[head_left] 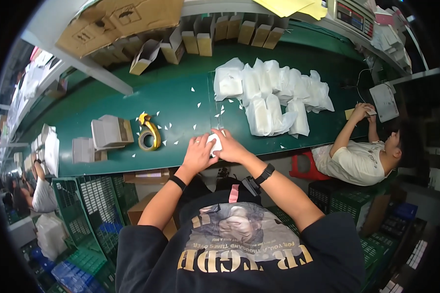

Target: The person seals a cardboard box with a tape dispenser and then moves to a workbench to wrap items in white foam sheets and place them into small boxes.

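Note:
Both of my hands meet at the near edge of the green table. Between them is a small white object, mostly covered by fingers, so its kind cannot be made out. My left hand closes on it from the left. From the other side, the fingers of my right hand curl round it. Left of my hands lies a yellow tape dispenser with a roll of tape. White packages in thin plastic bags sit grouped ahead to the right. Small white scraps are scattered between.
Open cardboard boxes stand at the left; several more line the back. A co-worker sits at the right on a red stool, hands on a small item. Green crates stand below the table. A post rises at left.

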Action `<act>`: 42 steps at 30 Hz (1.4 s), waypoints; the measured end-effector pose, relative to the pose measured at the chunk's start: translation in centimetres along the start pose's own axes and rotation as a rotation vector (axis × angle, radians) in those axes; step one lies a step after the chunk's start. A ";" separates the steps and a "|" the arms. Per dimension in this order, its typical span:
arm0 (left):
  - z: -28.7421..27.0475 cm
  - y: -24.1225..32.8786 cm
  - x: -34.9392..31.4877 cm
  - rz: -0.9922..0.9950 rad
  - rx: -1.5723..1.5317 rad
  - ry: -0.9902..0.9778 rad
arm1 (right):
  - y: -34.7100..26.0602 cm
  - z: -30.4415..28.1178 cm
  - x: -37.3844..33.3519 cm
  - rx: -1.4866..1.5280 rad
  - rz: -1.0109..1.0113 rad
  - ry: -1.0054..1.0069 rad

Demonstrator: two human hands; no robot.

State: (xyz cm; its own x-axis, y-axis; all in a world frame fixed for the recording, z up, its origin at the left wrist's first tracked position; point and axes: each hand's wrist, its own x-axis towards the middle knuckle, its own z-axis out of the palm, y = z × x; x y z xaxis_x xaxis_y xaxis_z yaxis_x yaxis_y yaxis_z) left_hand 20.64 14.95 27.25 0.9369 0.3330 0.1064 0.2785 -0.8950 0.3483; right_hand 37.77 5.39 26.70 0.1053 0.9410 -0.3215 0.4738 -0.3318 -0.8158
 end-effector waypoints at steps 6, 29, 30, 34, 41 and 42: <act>0.2 -0.1 -0.6 0.020 0.036 0.017 | -1.7 -0.4 -0.4 -0.089 0.069 -0.045; 0.6 -0.2 0.0 -0.092 -0.036 -0.108 | -0.5 -1.4 1.5 -0.512 -0.433 0.037; 1.4 0.2 -0.4 -0.102 -0.054 0.047 | -0.9 -1.5 1.8 -0.512 -0.372 -0.032; -1.1 1.6 -7.1 -0.449 -0.198 0.423 | -4.1 -2.0 0.9 -0.506 -0.210 -0.065; 4.5 4.2 -23.0 -0.952 -1.400 0.632 | -5.1 7.7 -1.5 0.418 0.097 -0.272; 5.1 4.5 -24.5 -0.886 -1.836 0.739 | -6.8 10.3 -1.9 0.358 0.094 -0.337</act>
State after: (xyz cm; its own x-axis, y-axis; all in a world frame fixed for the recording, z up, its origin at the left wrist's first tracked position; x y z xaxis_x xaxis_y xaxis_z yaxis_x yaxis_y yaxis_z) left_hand 0.05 1.23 21.52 0.3573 0.8148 -0.4566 -0.4063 0.5758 0.7095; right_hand 25.33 5.13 27.87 -0.1826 0.8517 -0.4912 0.1401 -0.4720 -0.8704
